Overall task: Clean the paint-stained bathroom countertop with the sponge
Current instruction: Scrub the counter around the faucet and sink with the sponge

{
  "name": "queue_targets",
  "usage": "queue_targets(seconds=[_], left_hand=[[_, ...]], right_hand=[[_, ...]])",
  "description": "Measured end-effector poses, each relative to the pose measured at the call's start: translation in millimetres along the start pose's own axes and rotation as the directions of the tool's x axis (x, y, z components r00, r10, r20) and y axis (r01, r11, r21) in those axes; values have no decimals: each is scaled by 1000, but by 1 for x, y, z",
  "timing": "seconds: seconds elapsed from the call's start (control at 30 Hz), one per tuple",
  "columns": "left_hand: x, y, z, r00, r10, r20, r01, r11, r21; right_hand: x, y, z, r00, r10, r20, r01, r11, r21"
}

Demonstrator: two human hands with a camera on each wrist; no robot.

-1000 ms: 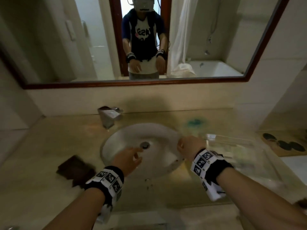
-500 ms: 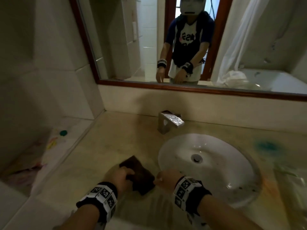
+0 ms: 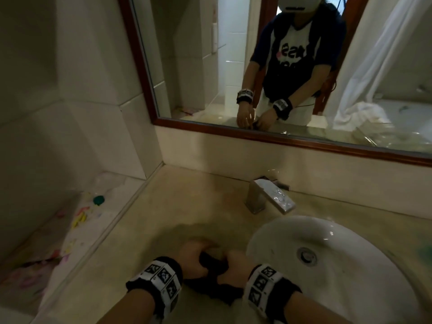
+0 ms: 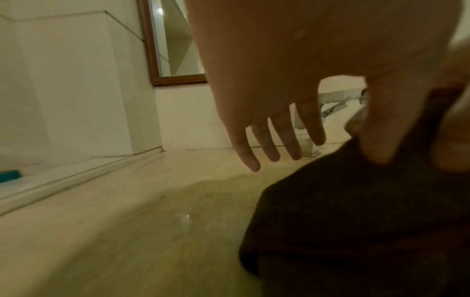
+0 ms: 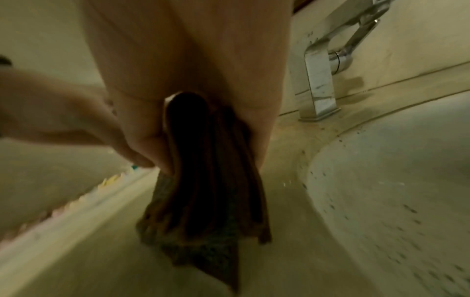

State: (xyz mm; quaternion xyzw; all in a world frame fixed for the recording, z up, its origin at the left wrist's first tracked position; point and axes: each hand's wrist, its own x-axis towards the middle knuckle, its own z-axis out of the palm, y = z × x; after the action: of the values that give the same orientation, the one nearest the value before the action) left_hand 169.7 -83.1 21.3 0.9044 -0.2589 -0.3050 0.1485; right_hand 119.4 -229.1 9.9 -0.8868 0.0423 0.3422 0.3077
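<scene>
The dark brown sponge [image 3: 211, 265] is held between both hands, just left of the sink, on the beige countertop [image 3: 187, 202]. My right hand [image 3: 236, 265] grips it: in the right wrist view the sponge [image 5: 203, 180] hangs folded between thumb and fingers of that hand [image 5: 193, 84], its lower edge at the counter. My left hand [image 3: 194, 256] rests its thumb on the sponge [image 4: 356, 221], while its four fingers [image 4: 274, 140] point straight down, free of it. A wet patch [image 3: 187, 230] darkens the counter ahead of the hands.
The white sink [image 3: 350, 288], speckled with dark spots, lies to the right, with the chrome faucet [image 3: 268, 197] behind it. A lower ledge on the left holds a paint-smeared sheet [image 3: 81, 220] and a green cap [image 3: 98, 199]. The mirror [image 3: 233, 66] and tiled wall close the back.
My right hand has come from over the sink to the sponge and taken hold of it beside the left hand. The sponge, flat before, is now folded up between them. The head view turned left.
</scene>
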Motion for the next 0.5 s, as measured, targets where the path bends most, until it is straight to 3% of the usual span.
queue_targets(seconds=[0.1,0.17,0.3,0.43,0.5], left_hand=[[14,3,-18,981,-4,195,44,979,-198],[27,-5,-31,977,-6,213,80,937,-341],[59,-23,-59,994,9,111,23,959,-284],[92,-41,-94,996,36,-77,-56,958,-280],[108,-50,-116,983,-36,-183,-32,933,-358]], right_hand=[[0,-15,-32,980,-94,-175,113,988,101],[4,-20,-50,957,-118,-264,150,983,107],[21,-17,-76,899,-22,-437,100,983,157],[49,-12,-91,886,76,-457,5,985,174],[60,-5,-92,886,118,-449,-57,987,148]])
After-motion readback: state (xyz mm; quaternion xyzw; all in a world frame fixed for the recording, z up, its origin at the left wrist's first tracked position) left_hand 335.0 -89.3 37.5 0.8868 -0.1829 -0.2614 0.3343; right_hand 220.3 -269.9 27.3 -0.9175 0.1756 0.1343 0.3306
